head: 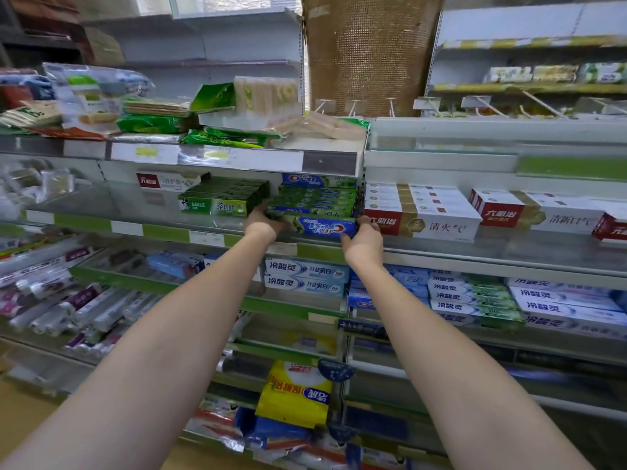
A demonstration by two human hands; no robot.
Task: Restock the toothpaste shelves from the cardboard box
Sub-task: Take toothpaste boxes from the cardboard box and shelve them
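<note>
We read "Crest" on the blue-and-green toothpaste carton (319, 180) topping its stack, and "DARLIE" on the green carton (213, 207) beside it.

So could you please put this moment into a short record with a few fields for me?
setting: shop shelves of boxed toothpaste
held item: blue Crest box, upside down, at the shelf front
left hand: grips the box's left end
right hand: pinches its right end
left neighbour: green Darlie boxes
right neighbour: red and white boxes
behind it: Crest stack
cardboard box: not in view
</note>
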